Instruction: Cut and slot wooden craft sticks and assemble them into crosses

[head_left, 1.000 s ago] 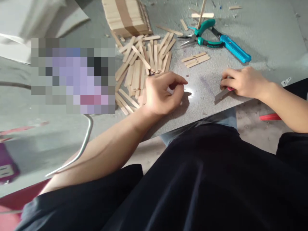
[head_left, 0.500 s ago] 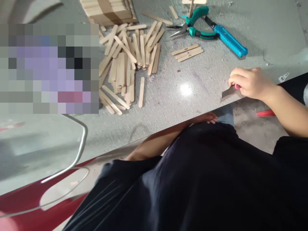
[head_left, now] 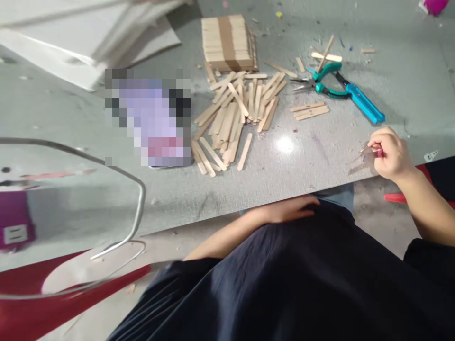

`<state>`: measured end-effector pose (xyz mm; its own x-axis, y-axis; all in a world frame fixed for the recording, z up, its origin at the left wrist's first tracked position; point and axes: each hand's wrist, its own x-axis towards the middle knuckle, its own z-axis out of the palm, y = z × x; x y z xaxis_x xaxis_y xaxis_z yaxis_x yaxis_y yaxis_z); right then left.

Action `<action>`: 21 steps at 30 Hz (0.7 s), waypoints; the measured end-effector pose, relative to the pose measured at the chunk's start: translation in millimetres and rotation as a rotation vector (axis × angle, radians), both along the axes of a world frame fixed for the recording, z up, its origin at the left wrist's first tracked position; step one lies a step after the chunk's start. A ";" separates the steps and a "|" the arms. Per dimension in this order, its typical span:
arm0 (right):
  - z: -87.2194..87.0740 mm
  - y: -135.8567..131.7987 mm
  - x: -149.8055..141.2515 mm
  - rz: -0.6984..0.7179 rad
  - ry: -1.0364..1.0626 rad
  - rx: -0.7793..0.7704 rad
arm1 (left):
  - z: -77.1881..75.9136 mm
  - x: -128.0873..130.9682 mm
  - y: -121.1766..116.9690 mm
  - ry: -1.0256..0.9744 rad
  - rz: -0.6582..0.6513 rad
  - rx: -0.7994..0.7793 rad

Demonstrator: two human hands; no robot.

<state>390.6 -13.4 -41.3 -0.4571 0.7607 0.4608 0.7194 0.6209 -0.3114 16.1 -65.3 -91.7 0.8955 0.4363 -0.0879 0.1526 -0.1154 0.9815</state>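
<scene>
My right hand (head_left: 393, 154) is closed just above the table's right front edge, gripping a small flat metal blade with a pink part (head_left: 380, 152). The blade is smeared by motion now. My left hand (head_left: 293, 209) lies in my lap below the table edge, holding nothing, its fingers stretched out. Beyond the right hand lie a blue utility knife (head_left: 366, 104) and green-handled pliers (head_left: 329, 71). Left of them, a few wooden craft sticks (head_left: 310, 112) lie side by side. A single craft stick (head_left: 245, 151) rests beside the loose pile of craft sticks (head_left: 227, 121).
A banded stack of craft sticks (head_left: 209, 42) stands behind the pile. Further left are a blurred-out purple object (head_left: 149, 113), white sheets (head_left: 71, 42) and a grey cable (head_left: 140, 203). A purple box (head_left: 16, 218) sits at the far left; a red chair (head_left: 88, 293) is below.
My left hand has left the table beside the pile and dropped into my lap. My right hand has lifted slightly, still holding the blade. The camera view has shifted.
</scene>
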 end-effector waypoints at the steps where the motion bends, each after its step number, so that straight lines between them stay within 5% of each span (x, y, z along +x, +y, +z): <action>1: 1.9 4.9 -5.8 0.021 0.022 0.001 | 15.0 -7.8 -0.7 -0.059 -0.110 -0.003; 2: 4.6 10.2 -14.0 0.039 0.050 -0.003 | 31.3 -14.7 -1.2 -0.150 -0.238 0.007; 4: 12.2 20.9 -37.6 0.044 0.161 -0.047 | 62.8 -24.3 0.5 -0.232 -0.272 0.020; 7: 24.9 33.2 -86.3 0.095 0.338 -0.223 | 88.1 -21.3 15.6 -0.144 0.153 0.005; 9: 29.4 37.7 -120.3 0.102 0.431 -0.350 | 84.7 -7.7 33.8 -0.125 0.601 -0.010; 11: 28.3 40.1 -148.7 0.141 0.455 -0.385 | 70.5 9.5 53.0 -0.246 0.867 -0.077; 16: 10.7 42.3 -174.9 0.206 0.561 -0.482 | 41.1 30.4 72.2 -0.322 1.080 0.048; 21: 4.2 36.3 -158.6 0.292 0.584 -0.495 | 45.4 20.5 61.5 -0.378 1.029 0.062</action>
<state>232.1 22.8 -37.1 -0.4586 0.8259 0.3279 0.1864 0.4502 -0.8733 36.5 -3.7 -46.3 0.0656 0.9844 0.1632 -0.1054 -0.1558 0.9821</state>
